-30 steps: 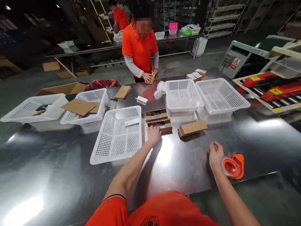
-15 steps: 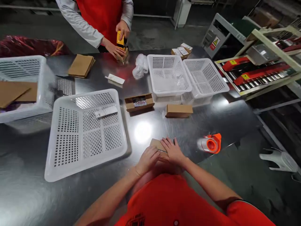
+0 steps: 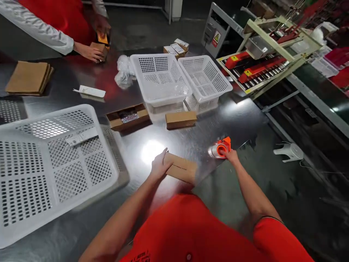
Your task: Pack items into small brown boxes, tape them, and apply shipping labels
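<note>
The carton (image 3: 181, 168) lies at 6 o'clock, long axis running 10 to 4, left hand (image 3: 160, 163) gripping its 10 o'clock end; right hand (image 3: 231, 156), earlier on it, now touches the tape dispenser (image 3: 227, 142) at 2 o'clock, its grip unclear

Bright red fabric shirt (image 3: 191, 227) with short right sleeve (image 3: 280, 242), the cuff finished by thin dark edging (image 3: 272, 218). Small round button (image 3: 188, 257) at the front; dark printed marking (image 3: 142, 256) on the wearer's left, illegible. Forearms and hands bare.
</note>
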Motion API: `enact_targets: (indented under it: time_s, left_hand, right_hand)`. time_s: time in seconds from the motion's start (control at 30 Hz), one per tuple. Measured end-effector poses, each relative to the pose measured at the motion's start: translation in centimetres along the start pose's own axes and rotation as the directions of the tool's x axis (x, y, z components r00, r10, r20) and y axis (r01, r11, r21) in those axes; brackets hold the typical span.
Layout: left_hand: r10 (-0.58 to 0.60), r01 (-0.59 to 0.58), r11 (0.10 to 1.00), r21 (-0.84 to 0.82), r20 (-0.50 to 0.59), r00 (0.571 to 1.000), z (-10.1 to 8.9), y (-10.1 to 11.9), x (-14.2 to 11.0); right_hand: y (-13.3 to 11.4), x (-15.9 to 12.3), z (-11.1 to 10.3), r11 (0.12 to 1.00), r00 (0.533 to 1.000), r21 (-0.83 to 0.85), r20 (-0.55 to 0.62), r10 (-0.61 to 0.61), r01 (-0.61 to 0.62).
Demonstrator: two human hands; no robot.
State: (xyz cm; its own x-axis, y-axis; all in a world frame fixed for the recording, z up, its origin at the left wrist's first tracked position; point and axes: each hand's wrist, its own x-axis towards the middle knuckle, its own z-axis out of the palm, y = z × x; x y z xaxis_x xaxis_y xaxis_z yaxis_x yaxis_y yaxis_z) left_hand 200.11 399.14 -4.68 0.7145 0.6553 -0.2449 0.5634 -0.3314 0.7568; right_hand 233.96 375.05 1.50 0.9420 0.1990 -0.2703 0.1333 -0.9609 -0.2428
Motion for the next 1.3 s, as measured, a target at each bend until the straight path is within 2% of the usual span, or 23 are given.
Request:
enact_targets:
  time_s: [0.07, 0.13, 0.2, 0.27, 0.33, 0.4, 0.47, 0.57, 0.63, 0.67, 0.73, 0.77, 0.8, 0.83, 0.9, 0.93, 0.97, 1.07, 1.2, 1.3]
  left_hand:
    - [0.007, -0.007, 1.0, -0.008, 0.038, 0.999, 0.8, 1.4, 0.8]
    - [0.027, -0.027, 1.0, 0.011, 0.073, 0.997, 1.4, 2.4, 1.3]
    - [0.052, -0.056, 0.998, 0.032, 0.105, 0.993, 1.6, 3.1, 1.5]
    - [0.065, -0.071, 0.997, 0.041, 0.131, 0.989, 1.6, 3.4, 1.6]
    - [0.078, -0.086, 0.995, 0.041, 0.157, 0.984, 1.6, 3.6, 1.7]
    - [0.094, -0.102, 0.994, 0.034, 0.181, 0.979, 1.8, 3.8, 1.9]
    - [0.107, -0.115, 0.993, 0.026, 0.198, 0.974, 2.0, 3.9, 2.2]
    - [0.114, -0.118, 0.993, 0.005, 0.227, 0.967, 1.7, 4.3, 2.6]
    - [0.128, -0.119, 0.991, -0.064, 0.17, 0.977, 1.0, 4.8, 2.3]
    - [0.126, -0.115, 0.986, -0.124, 0.088, 0.988, 0.6, 5.2, 1.9]
    - [0.052, -0.075, 0.954, -0.291, -0.085, 0.995, 0.1, 6.3, 0.6]
    - [-0.017, -0.023, 0.919, -0.393, -0.099, 0.995, 0.0, 6.9, -0.2]
    - [-0.089, 0.061, 0.865, -0.499, -0.032, 0.996, 0.1, 7.5, -1.0]
    - [-0.139, 0.17, 0.792, -0.586, 0.099, 0.985, 0.4, 8.2, -1.8]
    - [-0.159, 0.367, 0.654, -0.661, 0.354, 0.922, 1.3, 9.3, -2.8]
    - [-0.16, 0.417, 0.615, -0.669, 0.411, 0.897, 1.7, 9.8, -3.1]
    - [-0.171, 0.431, 0.601, -0.673, 0.418, 0.892, 2.0, 10.1, -3.1]
    - [-0.249, 0.379, 0.648, -0.661, 0.287, 0.925, 1.9, 10.0, -2.0]
    - [-0.364, 0.332, 0.765, -0.552, 0.054, 0.93, -0.2, 7.8, 0.7]
    - [-0.383, 0.337, 0.844, -0.417, -0.029, 0.923, -1.0, 5.9, 2.6]
  right_hand:
    - [0.6, -0.4, 0.1, 0.999, 0.998, 0.048, 0.059, 0.007, -0.01]
    - [0.2, -2.0, 0.3, 0.995, 0.997, 0.103, 0.079, -0.002, -0.007]
    - [-0.9, -4.5, 0.1, 0.961, 0.988, 0.262, 0.101, -0.119, 0.088]
    - [-2.2, -7.5, -0.5, 0.856, 0.935, 0.466, 0.144, -0.325, 0.226]
    - [-3.6, -10.6, -1.1, 0.745, 0.836, 0.566, 0.165, -0.523, 0.354]
    - [-4.6, -13.3, -1.2, 0.707, 0.753, 0.5, 0.154, -0.64, 0.5]
    - [-5.0, -15.3, -0.7, 0.676, 0.692, 0.367, 0.11, -0.713, 0.639]
    - [-4.0, -16.7, 1.2, 0.607, 0.601, 0.169, 0.091, -0.794, 0.777]
    - [-2.6, -17.0, 2.7, 0.561, 0.555, 0.061, 0.091, -0.827, 0.826]
    - [-1.8, -17.0, 3.3, 0.546, 0.543, 0.018, 0.085, -0.835, 0.837]
    - [-0.5, -17.1, 4.3, 0.535, 0.537, -0.042, 0.052, -0.842, 0.844]
    - [-0.1, -17.1, 4.5, 0.53, 0.532, -0.059, 0.03, -0.846, 0.846]
    - [0.2, -17.2, 4.7, 0.523, 0.524, -0.07, 0.005, -0.851, 0.85]
    - [0.3, -17.3, 4.7, 0.513, 0.513, -0.077, -0.015, -0.858, 0.855]
    - [0.0, -17.6, 4.4, 0.491, 0.49, -0.086, -0.041, -0.871, 0.867]
    - [-0.4, -17.7, 4.2, 0.481, 0.479, -0.09, -0.044, -0.877, 0.872]
    - [-0.8, -17.9, 3.8, 0.473, 0.472, -0.097, -0.036, -0.881, 0.876]
    - [-1.9, -18.5, 2.3, 0.473, 0.483, -0.14, 0.055, -0.874, 0.87]
    - [-2.7, -19.1, 0.1, 0.495, 0.564, -0.299, 0.227, -0.794, 0.816]
    - [-3.3, -19.3, -0.5, 0.472, 0.614, -0.419, 0.325, -0.72, 0.776]
